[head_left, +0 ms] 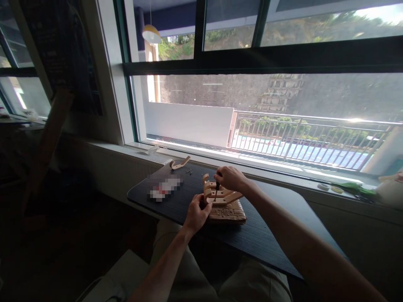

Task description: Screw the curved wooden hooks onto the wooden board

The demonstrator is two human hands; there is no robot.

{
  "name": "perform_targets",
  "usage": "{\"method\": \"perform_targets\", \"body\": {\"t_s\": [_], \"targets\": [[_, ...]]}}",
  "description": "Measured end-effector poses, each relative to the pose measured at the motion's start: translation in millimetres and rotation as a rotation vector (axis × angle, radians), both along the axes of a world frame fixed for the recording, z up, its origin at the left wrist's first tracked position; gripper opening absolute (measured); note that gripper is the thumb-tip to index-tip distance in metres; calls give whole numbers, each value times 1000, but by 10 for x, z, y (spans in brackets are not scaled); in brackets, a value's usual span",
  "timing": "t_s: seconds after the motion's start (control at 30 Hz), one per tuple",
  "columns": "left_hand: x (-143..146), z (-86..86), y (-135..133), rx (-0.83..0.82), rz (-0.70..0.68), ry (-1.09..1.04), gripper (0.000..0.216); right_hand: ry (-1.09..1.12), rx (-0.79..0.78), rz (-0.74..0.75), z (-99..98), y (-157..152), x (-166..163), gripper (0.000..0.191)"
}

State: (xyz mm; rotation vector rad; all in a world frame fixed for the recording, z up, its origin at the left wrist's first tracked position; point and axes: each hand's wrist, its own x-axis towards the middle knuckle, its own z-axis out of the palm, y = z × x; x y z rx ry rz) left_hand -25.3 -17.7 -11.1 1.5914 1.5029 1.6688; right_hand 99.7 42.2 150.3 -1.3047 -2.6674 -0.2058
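Note:
My right hand [232, 178] is closed around the dark handle of a screwdriver [216, 191], whose shaft points down at the nearest of several curved wooden hooks [223, 200]. The fingers of my left hand [199, 212] are closed on the rounded left end of that same hook. Beneath the hooks lies a stack of corrugated cardboard [228, 213], its near part pitted with small holes. Whether the screwdriver's tip sits in a screw is too small to tell.
Another wooden hook [180, 163] lies at the far left of the dark table [267, 235], with a few screws [189, 172] beside it. A blurred packet [165, 187] rests on the left. Behind the table run a windowsill and large window; green leaves [355, 189] lie on the sill.

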Motion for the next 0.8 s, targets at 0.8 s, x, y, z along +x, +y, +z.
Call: {"method": "perform_targets", "body": {"t_s": [0.8], "targets": [[2, 6, -19, 14, 9, 4, 20, 112, -4, 100, -14, -19, -58, 31]]}}
